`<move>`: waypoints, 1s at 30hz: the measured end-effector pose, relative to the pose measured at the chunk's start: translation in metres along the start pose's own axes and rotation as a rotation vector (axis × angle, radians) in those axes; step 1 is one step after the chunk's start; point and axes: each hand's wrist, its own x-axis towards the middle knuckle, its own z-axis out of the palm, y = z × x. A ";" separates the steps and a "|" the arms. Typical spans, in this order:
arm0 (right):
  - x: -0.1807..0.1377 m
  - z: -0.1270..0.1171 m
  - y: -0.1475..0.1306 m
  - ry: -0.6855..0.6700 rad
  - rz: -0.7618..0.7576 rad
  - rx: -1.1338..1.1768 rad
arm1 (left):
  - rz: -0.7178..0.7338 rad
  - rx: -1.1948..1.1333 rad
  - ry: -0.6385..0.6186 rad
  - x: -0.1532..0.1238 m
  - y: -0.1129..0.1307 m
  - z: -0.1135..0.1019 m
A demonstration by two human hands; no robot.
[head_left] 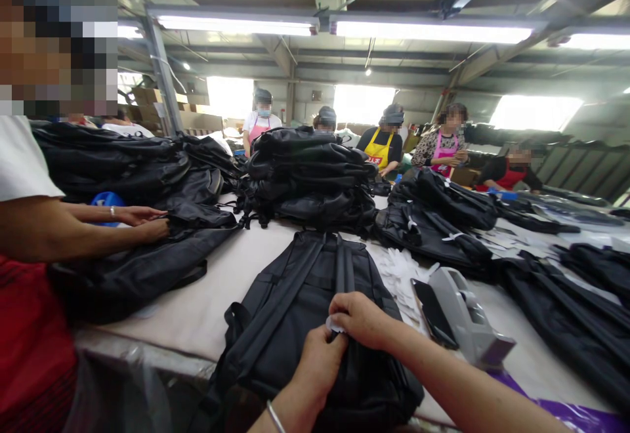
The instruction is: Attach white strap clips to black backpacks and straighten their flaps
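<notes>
A black backpack (290,328) lies flat in front of me, its shoulder straps facing up. Over its right strap, both my hands meet. My left hand (319,357) pinches the strap from below, its fingertips partly hidden. My right hand (361,318) grips a small white strip (335,325) between thumb and fingers, right against the strap. The strip looks bent around it, though the fingers cover part of it. To the right of the backpack are a heap of white strips (401,279), a black phone (434,311) and a grey tape dispenser (467,315).
Stacked black backpacks (310,177) stand behind mine. More backpacks (443,216) with white strips lie at the right. A co-worker's hands (152,223) handle a black bag (147,269) on my left. The table edge (147,348) is near. Several people work across the table.
</notes>
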 end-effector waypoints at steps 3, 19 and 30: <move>0.000 0.002 0.000 0.018 0.038 0.000 | 0.014 0.054 0.024 0.001 -0.002 0.001; 0.017 0.000 -0.019 -0.097 -0.170 -0.471 | 0.084 0.236 0.051 0.008 -0.014 0.005; -0.005 -0.014 0.005 0.314 0.070 -0.193 | 0.077 0.329 0.049 0.007 -0.005 0.005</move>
